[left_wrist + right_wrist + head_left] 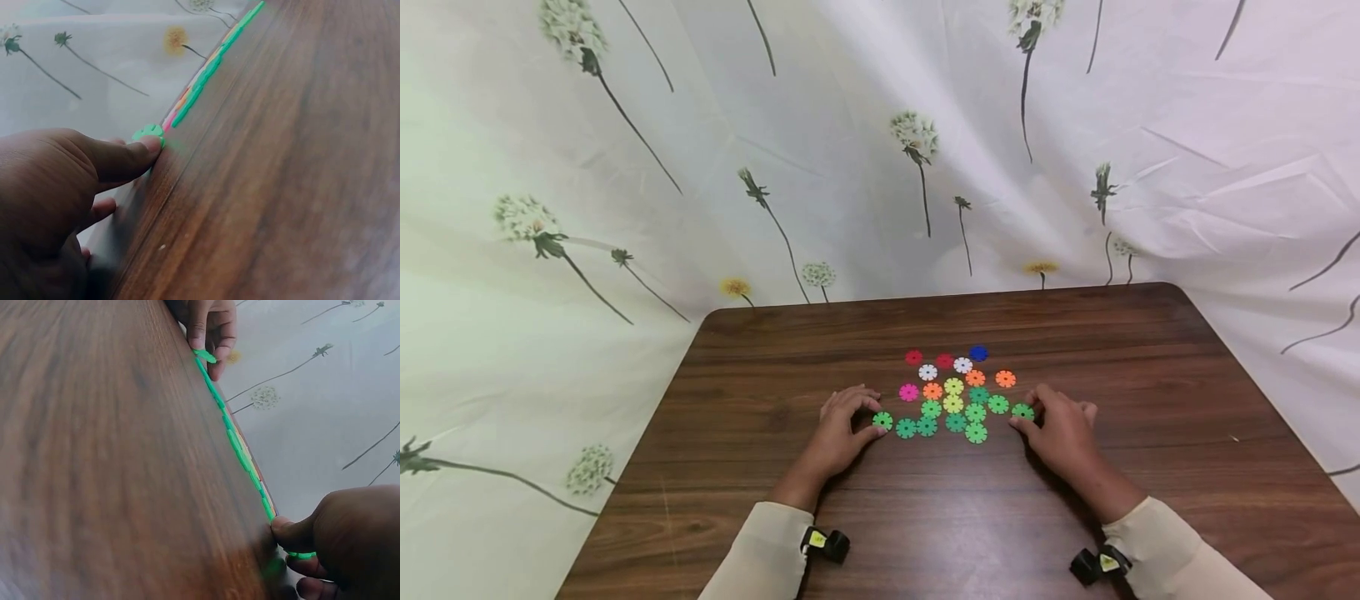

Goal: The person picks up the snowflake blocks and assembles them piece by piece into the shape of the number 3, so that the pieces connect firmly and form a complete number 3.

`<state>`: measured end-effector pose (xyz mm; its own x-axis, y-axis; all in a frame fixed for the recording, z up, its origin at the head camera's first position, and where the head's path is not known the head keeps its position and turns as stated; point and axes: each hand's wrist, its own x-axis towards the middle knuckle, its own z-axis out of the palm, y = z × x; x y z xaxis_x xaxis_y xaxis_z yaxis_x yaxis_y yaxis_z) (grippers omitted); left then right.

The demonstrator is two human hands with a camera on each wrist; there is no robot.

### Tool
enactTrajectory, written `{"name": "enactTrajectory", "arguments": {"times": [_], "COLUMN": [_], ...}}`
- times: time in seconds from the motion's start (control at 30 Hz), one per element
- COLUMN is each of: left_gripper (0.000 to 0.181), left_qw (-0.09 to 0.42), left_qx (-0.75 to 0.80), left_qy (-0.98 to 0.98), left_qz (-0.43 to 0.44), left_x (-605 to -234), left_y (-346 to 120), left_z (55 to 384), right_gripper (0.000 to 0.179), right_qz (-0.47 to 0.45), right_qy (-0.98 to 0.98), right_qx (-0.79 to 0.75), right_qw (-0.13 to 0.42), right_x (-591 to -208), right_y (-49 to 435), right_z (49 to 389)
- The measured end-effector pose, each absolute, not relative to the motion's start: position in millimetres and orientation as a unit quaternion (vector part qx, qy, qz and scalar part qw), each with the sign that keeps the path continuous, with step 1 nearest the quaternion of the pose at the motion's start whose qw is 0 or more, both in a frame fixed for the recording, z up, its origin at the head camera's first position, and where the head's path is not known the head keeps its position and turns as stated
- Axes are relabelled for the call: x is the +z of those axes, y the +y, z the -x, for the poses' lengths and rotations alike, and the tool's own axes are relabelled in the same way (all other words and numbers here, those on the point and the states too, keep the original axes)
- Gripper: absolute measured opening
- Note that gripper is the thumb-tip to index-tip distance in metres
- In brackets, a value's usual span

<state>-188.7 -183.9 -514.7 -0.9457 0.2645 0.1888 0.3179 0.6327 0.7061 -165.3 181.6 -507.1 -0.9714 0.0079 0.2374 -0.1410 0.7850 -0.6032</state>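
Observation:
Notched plastic building discs in several colours lie flat in a cluster on the brown table (925,517). At the cluster's left end, my left hand (837,433) pinches a bright green disc (882,422) between thumb and fingers; in the left wrist view that disc (149,132) is tilted up from the table. On the opposite end, my right hand (1063,432) holds another green disc (1022,411) by its edge, thumb in front. Only a sliver of this disc (303,555) shows in the right wrist view, the rest hidden by the fingers.
Between the hands lie more green discs (976,412), yellow discs (953,403), orange discs (1005,379) and a pink disc (908,392). Red discs (913,357), white discs (928,372) and a blue disc (978,353) sit farther back. A dandelion-print cloth (850,183) hangs behind the table.

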Motion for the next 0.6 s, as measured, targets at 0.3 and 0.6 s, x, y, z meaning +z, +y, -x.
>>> {"name": "enactTrajectory", "arguments": {"times": [0.3,0.6], "left_gripper": [0.019,0.014], "left_qw": [0.054,0.053], "left_qx": [-0.407,-0.469], "left_qy": [-0.902,-0.875], "left_qz": [0.135,0.104], "left_x": [-514.2,-511.3], "left_y": [-182.2,-179.3], "left_z": [188.6,185.8], "right_gripper": [0.028,0.028], "right_qz": [-0.062,-0.114], "right_qy": [-0.923,-0.892], "right_qx": [0.341,0.360], "right_qw": [0.167,0.248], "right_x": [-510.2,-514.9], "right_y": [180.5,179.0], "right_z": [165.7,168.2]}}
